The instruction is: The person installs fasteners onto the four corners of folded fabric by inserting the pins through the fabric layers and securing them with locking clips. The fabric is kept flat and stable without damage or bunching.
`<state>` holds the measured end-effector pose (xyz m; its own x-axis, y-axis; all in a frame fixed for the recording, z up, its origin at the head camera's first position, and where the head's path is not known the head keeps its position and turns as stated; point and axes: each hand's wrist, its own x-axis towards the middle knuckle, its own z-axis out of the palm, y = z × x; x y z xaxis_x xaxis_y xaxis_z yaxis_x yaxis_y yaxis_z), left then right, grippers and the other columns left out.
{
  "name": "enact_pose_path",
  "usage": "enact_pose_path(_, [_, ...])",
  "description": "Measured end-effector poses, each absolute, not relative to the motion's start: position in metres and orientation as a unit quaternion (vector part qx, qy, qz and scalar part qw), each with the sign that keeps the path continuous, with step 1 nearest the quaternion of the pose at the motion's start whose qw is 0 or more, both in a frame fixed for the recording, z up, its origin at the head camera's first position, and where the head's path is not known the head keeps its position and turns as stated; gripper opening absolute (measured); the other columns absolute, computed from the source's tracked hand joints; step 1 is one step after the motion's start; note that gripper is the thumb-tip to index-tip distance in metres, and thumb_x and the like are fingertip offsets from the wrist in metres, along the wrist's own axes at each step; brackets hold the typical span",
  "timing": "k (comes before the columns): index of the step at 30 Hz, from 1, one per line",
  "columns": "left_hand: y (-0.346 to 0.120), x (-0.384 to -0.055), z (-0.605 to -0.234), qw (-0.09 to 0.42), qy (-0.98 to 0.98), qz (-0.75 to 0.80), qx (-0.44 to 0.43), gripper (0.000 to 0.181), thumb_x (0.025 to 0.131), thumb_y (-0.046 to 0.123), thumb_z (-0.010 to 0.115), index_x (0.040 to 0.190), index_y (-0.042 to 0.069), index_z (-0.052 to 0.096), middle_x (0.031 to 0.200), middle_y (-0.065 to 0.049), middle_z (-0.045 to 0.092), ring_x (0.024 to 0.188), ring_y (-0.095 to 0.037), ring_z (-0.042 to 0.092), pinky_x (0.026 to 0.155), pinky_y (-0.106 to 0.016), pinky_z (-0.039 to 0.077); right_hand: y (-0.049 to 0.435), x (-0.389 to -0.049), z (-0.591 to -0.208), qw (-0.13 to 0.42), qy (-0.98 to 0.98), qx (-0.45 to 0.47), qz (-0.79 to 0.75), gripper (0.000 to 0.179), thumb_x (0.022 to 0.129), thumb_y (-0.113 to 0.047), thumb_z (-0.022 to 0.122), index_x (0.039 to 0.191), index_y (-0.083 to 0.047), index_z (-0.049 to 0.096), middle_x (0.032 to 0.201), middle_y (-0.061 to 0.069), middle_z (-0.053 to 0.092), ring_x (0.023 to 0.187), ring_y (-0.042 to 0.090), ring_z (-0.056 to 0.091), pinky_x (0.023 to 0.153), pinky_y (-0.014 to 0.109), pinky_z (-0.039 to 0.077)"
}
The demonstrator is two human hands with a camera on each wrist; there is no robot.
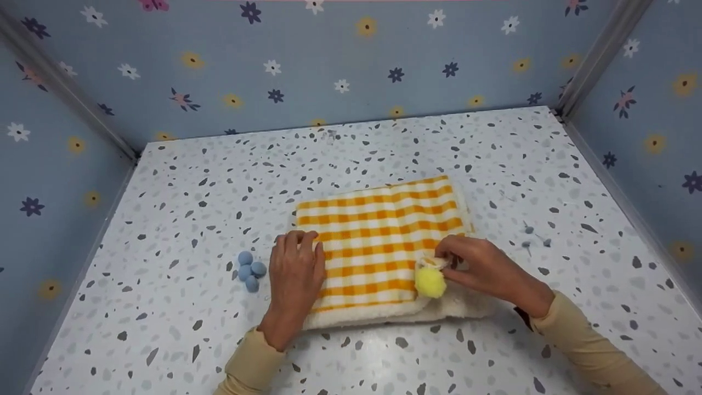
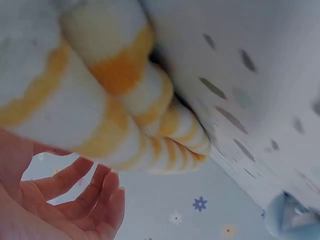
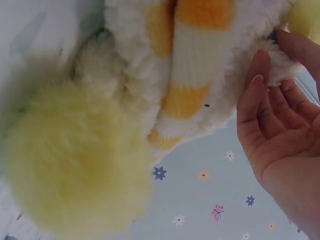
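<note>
A folded orange-and-white checked cloth (image 1: 378,241) with a cream fleece backing lies on the speckled table. My left hand (image 1: 296,269) rests on its left edge, fingers loosely bent; the left wrist view shows that hand (image 2: 75,205) beside the checked folds. At the cloth's near right corner, my right hand (image 1: 482,266) pinches the turned-up fleece edge next to a yellow pom-pom (image 1: 430,282). In the right wrist view, thumb and fingers of the right hand (image 3: 285,115) hold the fleece (image 3: 277,62). A larger-looking pom-pom (image 3: 75,160) fills the lower left there.
Several small blue rounded pieces (image 1: 245,272) sit together left of the cloth. On the right lie a few grey-blue pieces with thin stems (image 1: 527,230). Flower-patterned panels (image 1: 329,60) wall the table at the back and both sides.
</note>
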<state>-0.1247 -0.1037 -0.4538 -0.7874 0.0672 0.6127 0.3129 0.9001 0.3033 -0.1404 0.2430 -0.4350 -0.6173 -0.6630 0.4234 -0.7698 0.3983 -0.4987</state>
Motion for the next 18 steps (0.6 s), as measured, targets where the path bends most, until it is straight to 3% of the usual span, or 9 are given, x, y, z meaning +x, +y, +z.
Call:
enact_pose_path(8, [-0.135, -0.12, -0.464, 0.309, -0.936, -0.164, -0.042, 0.022, 0.094, 0.009, 0.073, 0.107, -0.007, 0.07, 0.1, -0.025, 0.061, 0.089, -0.042, 0.055, 0.076, -0.052, 0.048, 0.243, -0.141, -0.435, 0.093, -0.83, 0.441, 0.329, 0.025, 0.084, 0.007, 0.074, 0.1, -0.01, 0.064, 0.089, 0.0, 0.064, 0.075, 0.01, 0.058, 0.063, 0.027, 0.052])
enact_pose_path(18, [-0.15, -0.111, -0.464, 0.137, -0.984, -0.104, 0.047, 0.026, 0.093, 0.005, 0.072, 0.109, -0.014, 0.065, 0.109, -0.036, 0.053, 0.096, -0.05, 0.053, 0.074, -0.057, 0.05, 0.242, -0.139, -0.433, 0.079, -0.831, 0.44, 0.332, 0.032, 0.079, 0.012, 0.076, 0.1, -0.01, 0.065, 0.089, 0.0, 0.065, 0.076, 0.01, 0.059, 0.062, 0.031, 0.054])
